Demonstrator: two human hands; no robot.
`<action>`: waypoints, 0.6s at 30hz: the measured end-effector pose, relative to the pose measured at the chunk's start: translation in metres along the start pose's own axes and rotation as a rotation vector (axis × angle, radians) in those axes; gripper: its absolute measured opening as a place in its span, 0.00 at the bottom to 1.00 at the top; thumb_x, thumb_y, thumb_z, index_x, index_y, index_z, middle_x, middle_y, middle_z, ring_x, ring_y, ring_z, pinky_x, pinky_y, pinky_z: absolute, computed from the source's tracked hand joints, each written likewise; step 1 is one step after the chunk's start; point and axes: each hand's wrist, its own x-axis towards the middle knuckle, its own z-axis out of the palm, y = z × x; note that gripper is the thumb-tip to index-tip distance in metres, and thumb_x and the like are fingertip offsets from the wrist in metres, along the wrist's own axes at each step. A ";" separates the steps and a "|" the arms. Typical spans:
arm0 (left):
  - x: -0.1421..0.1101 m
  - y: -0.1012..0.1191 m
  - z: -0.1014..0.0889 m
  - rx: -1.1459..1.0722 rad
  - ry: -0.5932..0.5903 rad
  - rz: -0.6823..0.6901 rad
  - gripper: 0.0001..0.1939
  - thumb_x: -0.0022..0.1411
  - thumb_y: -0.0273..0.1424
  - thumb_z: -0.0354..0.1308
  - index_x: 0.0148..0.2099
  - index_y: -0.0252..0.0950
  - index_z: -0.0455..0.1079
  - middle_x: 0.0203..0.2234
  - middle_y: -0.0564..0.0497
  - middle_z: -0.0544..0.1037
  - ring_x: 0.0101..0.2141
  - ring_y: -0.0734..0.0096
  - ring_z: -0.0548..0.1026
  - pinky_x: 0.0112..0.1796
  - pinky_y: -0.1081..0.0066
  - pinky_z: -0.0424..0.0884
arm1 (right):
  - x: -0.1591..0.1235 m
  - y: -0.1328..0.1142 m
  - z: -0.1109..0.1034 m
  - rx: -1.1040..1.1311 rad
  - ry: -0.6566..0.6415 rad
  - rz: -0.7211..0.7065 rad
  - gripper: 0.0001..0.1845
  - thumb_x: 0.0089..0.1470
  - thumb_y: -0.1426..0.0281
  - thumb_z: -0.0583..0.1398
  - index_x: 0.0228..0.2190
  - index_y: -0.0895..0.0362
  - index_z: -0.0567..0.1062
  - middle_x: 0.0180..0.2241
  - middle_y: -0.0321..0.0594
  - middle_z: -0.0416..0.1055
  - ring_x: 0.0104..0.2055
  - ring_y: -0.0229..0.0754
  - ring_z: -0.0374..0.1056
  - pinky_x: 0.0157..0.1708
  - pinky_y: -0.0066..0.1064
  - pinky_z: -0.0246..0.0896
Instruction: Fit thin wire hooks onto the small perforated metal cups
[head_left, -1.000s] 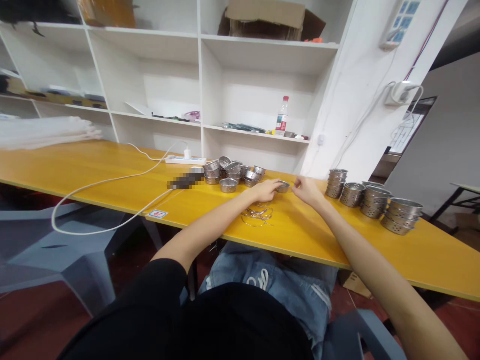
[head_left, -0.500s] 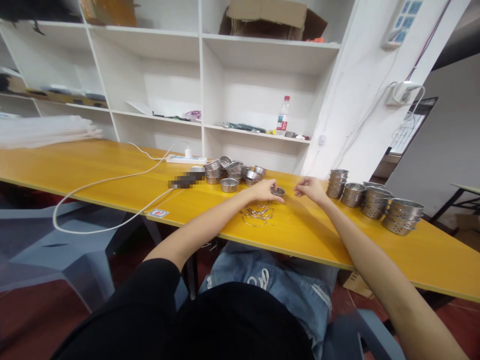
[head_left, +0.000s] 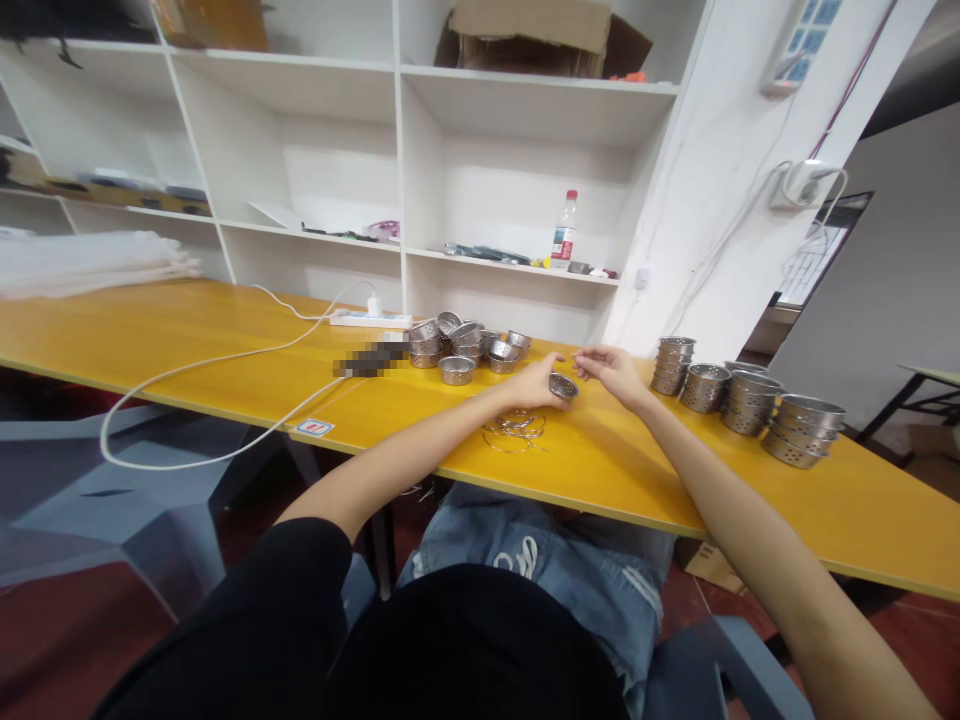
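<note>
My left hand (head_left: 531,383) grips a small perforated metal cup (head_left: 562,385) just above the yellow table (head_left: 600,460). My right hand (head_left: 611,369) is right beside the cup, its fingers pinched near the rim; whatever is between them is too small to name. A loose heap of thin wire rings (head_left: 515,428) lies on the table directly below my left hand. A cluster of loose metal cups (head_left: 461,347) sits behind and left of my hands. Neat stacks of the same cups (head_left: 742,402) stand to the right.
A white cable (head_left: 210,365) loops across the table's left half to a power strip (head_left: 371,319). A dark blurred object (head_left: 371,359) lies by the loose cups. White shelves (head_left: 397,150) with a bottle (head_left: 564,232) stand behind. Grey plastic chair (head_left: 112,500) stands at the left.
My left hand has lifted the cup slightly and tilted it. My right hand has moved left, closer to the cup's rim.
</note>
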 end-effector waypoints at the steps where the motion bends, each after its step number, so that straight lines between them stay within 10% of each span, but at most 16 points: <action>1: -0.001 0.002 0.000 0.004 0.000 0.000 0.56 0.45 0.43 0.76 0.70 0.34 0.54 0.48 0.42 0.78 0.51 0.50 0.77 0.53 0.57 0.71 | -0.001 -0.001 0.001 0.004 -0.014 -0.005 0.33 0.35 0.45 0.78 0.33 0.57 0.81 0.29 0.43 0.78 0.30 0.42 0.72 0.33 0.34 0.71; 18: -0.002 0.003 -0.002 0.020 -0.014 0.017 0.51 0.48 0.40 0.73 0.69 0.33 0.55 0.46 0.43 0.79 0.48 0.52 0.78 0.50 0.58 0.72 | -0.005 0.003 0.002 0.064 -0.108 0.119 0.33 0.34 0.47 0.78 0.34 0.58 0.79 0.30 0.40 0.75 0.28 0.38 0.66 0.33 0.34 0.63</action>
